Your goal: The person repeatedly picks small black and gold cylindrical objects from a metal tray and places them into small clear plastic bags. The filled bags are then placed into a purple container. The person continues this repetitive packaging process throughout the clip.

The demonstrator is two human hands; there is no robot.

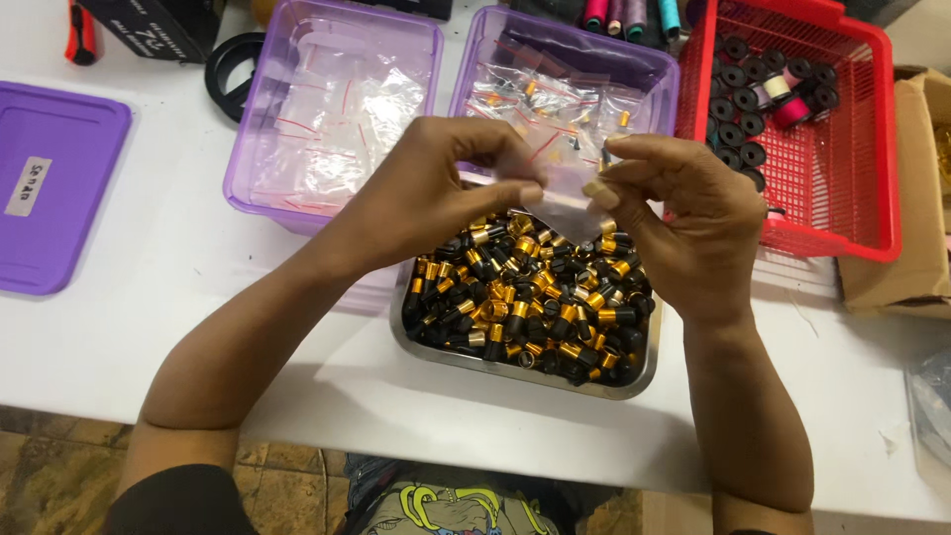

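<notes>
Hands meet above the metal tray [515, 362], the one landmark in the head view. The left hand [436, 188] and right hand [684, 218] each pinch the top edge of a small clear plastic bag [565, 203], fingers closed on it from opposite sides; I judge this two-sided grip keeps its mouth steady right over the tray, so anything dropped lands back in the heap. The tray is full of black and gold cylindrical parts [530, 297].

Behind the tray stand two purple tubs [332, 109] with clear bags in them. To the tray's right sits a red basket [792, 129] of thread bobbins; far to its left lies a purple lid [54, 188] on the white surface [149, 327].

Whether the bag holds anything is hard to make out. The basket's far corner is cut off.
</notes>
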